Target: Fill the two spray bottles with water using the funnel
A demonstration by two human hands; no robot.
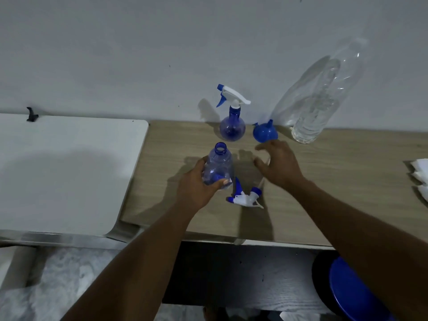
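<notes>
My left hand [196, 186] grips an uncapped blue spray bottle [218, 166] standing on the wooden table [335, 181], its neck open at the top. Its blue-and-white trigger head [245, 197] lies on the table just right of that bottle. My right hand [278, 164] hovers with fingers spread and holds nothing, just below a blue funnel [265, 133] lying mouth-down. Farther back a second round blue spray bottle [232, 128] stands with its trigger head screwed on. At the back right, a large clear water bottle [324, 100] stands by the wall.
A white tabletop [69, 170] adjoins the wooden table on the left. White tissue paper [420, 174] lies at the right edge. A blue round stool [352, 290] sits below the table's front edge. The wall runs directly behind the bottles.
</notes>
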